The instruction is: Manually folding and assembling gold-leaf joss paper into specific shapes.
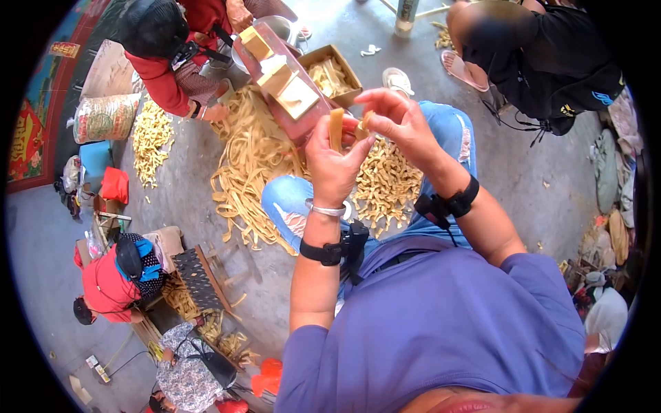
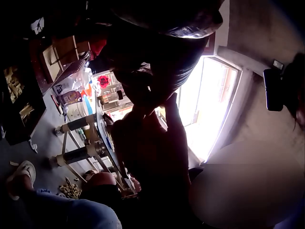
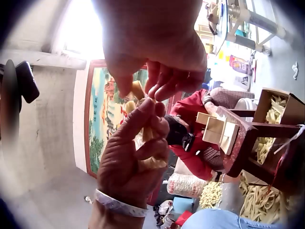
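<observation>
My left hand (image 1: 332,165), with a pale bangle at its wrist, holds a flat tan strip (image 1: 336,129) that stands up from its fingers. Close beside it, my right hand (image 1: 405,132) pinches the strip's other part between thumb and fingers. In the right wrist view the fingertips of both hands meet around the folded strip (image 3: 138,89). Dark shadow covers the hands in the left wrist view. Below them, between my knees, lies a pile of small knotted tan pieces (image 1: 387,180). To its left spreads a heap of long loose strips (image 1: 255,155).
A red bench (image 1: 303,124) carrying wooden blocks (image 1: 289,88) stands ahead, beside a cardboard box (image 1: 353,74) of strips. A person in red (image 1: 155,76) works at far left; a person in black (image 1: 551,62) sits at right. Another knotted pile (image 1: 151,141) lies near a sack (image 1: 107,118).
</observation>
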Action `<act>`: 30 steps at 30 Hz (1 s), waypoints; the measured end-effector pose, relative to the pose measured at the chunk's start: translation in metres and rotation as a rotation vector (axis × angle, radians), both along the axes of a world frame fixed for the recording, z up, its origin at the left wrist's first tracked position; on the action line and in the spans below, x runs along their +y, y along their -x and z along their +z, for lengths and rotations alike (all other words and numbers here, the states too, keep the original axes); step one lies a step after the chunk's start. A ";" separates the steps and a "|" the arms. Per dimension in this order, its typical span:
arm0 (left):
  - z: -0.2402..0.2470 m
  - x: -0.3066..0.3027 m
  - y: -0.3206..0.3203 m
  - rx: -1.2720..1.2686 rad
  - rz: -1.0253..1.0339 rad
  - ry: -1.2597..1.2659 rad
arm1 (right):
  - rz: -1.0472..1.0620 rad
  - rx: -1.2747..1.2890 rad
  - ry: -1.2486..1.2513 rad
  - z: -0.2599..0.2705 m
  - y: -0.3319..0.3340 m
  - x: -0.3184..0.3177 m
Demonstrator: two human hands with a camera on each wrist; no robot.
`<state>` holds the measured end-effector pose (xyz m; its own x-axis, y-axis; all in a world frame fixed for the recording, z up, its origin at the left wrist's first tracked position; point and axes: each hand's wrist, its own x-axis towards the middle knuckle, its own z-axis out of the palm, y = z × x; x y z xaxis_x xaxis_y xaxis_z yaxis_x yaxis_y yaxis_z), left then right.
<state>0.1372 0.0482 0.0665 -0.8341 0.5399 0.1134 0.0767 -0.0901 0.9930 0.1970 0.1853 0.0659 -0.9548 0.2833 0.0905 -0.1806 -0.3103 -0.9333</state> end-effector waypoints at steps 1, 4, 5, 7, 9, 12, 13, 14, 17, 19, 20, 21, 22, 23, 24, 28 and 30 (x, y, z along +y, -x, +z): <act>0.002 -0.002 -0.002 0.080 0.006 0.076 | 0.015 -0.018 -0.030 0.003 -0.001 0.000; 0.012 -0.004 -0.007 0.096 -0.033 0.153 | 0.098 -0.075 -0.007 -0.008 -0.001 0.009; 0.015 -0.005 -0.005 0.069 -0.072 0.132 | 0.060 -0.063 0.004 -0.010 -0.002 0.008; 0.019 -0.006 -0.002 0.038 -0.135 0.123 | 0.045 -0.080 0.034 -0.004 -0.004 0.005; 0.018 -0.006 0.001 0.032 -0.183 0.147 | 0.018 -0.073 0.069 -0.004 -0.008 0.000; 0.015 -0.007 -0.002 -0.039 -0.226 0.133 | -0.038 -0.038 0.121 -0.010 -0.011 -0.006; 0.014 -0.007 -0.005 -0.077 -0.207 0.119 | -0.050 -0.041 0.135 -0.013 -0.013 -0.007; 0.013 -0.006 -0.008 -0.112 -0.189 0.105 | -0.064 -0.043 0.149 -0.014 -0.013 -0.007; -0.001 -0.005 -0.008 -0.104 -0.148 0.105 | -0.089 -0.067 0.113 -0.020 -0.013 -0.001; -0.013 -0.006 -0.007 -0.001 -0.149 0.137 | -0.123 -0.092 0.081 -0.025 -0.015 -0.001; -0.017 -0.008 -0.008 -0.085 -0.154 0.133 | -0.137 -0.109 0.066 -0.029 -0.017 -0.002; -0.012 -0.008 -0.007 -0.169 -0.157 0.129 | -0.185 -0.127 0.067 -0.038 -0.016 0.002; -0.011 -0.010 -0.005 -0.252 -0.158 0.123 | -0.262 -0.139 0.026 -0.044 -0.013 0.011; -0.013 -0.020 0.000 -0.229 -0.116 0.177 | -0.362 -0.165 -0.067 -0.050 -0.006 0.024; -0.020 -0.030 0.005 -0.252 -0.028 0.177 | -0.459 -0.191 -0.159 -0.058 0.004 0.037; -0.017 -0.079 0.017 -0.251 0.162 0.155 | -0.537 -0.170 -0.357 -0.086 0.061 0.070; -0.012 -0.101 0.022 -0.273 0.241 0.068 | -0.548 -0.130 -0.355 -0.090 0.096 0.080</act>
<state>0.1154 -0.0527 0.0543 -0.9329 0.3225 -0.1604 -0.1811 -0.0350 0.9828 0.1007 0.2658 -0.0238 -0.6902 0.7052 0.1621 -0.1042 0.1249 -0.9867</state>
